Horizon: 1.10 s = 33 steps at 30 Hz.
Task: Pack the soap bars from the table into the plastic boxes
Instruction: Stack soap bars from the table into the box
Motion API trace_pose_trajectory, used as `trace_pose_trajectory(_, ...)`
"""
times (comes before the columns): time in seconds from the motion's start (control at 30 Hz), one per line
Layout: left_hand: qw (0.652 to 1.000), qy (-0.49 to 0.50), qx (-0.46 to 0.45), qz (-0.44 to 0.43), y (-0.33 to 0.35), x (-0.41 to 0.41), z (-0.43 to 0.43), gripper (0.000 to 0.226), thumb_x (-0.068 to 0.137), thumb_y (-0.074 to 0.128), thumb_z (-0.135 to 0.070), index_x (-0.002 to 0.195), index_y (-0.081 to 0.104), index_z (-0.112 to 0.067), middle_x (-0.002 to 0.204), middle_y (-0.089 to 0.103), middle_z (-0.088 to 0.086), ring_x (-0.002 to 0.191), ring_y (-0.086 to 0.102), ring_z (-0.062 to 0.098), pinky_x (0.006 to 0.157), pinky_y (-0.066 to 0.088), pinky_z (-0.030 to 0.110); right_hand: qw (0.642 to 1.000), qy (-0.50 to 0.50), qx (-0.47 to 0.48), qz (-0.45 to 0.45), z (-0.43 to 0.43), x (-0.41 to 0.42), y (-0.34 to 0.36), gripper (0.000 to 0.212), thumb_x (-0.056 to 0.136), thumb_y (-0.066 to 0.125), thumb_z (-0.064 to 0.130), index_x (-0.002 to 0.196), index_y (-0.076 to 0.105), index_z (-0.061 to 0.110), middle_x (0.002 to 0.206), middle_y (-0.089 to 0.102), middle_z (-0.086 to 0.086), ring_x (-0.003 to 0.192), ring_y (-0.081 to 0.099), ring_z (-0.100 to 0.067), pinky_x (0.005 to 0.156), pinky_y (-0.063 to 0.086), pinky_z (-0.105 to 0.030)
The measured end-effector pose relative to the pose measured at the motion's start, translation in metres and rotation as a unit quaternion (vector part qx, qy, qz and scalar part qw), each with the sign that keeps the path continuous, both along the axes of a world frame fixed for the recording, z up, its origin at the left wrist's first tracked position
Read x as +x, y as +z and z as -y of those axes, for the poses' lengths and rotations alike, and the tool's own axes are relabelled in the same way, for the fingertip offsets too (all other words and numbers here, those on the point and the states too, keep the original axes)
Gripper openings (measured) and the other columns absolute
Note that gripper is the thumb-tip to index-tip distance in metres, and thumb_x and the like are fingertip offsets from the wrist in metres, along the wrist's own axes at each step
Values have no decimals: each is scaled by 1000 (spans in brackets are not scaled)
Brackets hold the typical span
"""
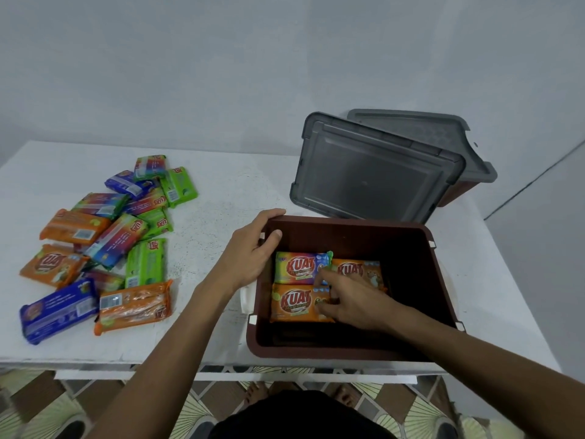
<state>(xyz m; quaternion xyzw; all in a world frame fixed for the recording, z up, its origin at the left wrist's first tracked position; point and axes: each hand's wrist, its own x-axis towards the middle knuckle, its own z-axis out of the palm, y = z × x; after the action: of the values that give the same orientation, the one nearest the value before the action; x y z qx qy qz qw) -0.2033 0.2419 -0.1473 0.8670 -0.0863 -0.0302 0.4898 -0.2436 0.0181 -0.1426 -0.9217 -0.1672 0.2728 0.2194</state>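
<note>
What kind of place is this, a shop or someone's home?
Probably a room at home: a plain white table before a bare painted wall, patterned floor tiles, and bare feet below.

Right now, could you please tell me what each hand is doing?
Left hand: closed, gripping the brown box rim.
Right hand: fingers curled on the near orange soap bar; grip cannot be told.
</note>
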Motion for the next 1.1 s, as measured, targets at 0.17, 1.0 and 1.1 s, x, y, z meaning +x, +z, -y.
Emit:
trace_pose_trajectory(0.17, 1000, -1, 1, 4, 1, 0, -1, 35, 100, 46, -30, 135, 46, -35, 121, 60, -10, 99, 57, -3, 76, 41, 2, 994, -8, -37, 98, -8, 8, 17, 26, 94, 55, 42, 116, 52, 29, 112, 69, -1, 91, 68, -15, 77, 58, -34)
trace_pose_trajectory(1.0, 938, 162, 304, -16, -28, -116, -201, 75, 73, 43, -72, 135, 48, -32, 138, 49, -7, 128, 42, 17, 105, 36, 47, 924, 321, 52, 202, -237, 87, 24, 42, 97, 53, 22, 138, 47, 27, 134, 52, -2, 113, 55, -19, 92, 43, -31)
trace_pose_trajectory(1.1, 934, 153, 323, -8, -37, -126, -209, 79, 69, 46, -74, 135, 50, -31, 139, 49, -7, 129, 41, 18, 105, 28, 43, 891, 409, -2, 199, -268, 96, 8, 51, 94, 56, 18, 143, 42, 24, 149, 42, -1, 132, 43, -21, 105, 39, -34)
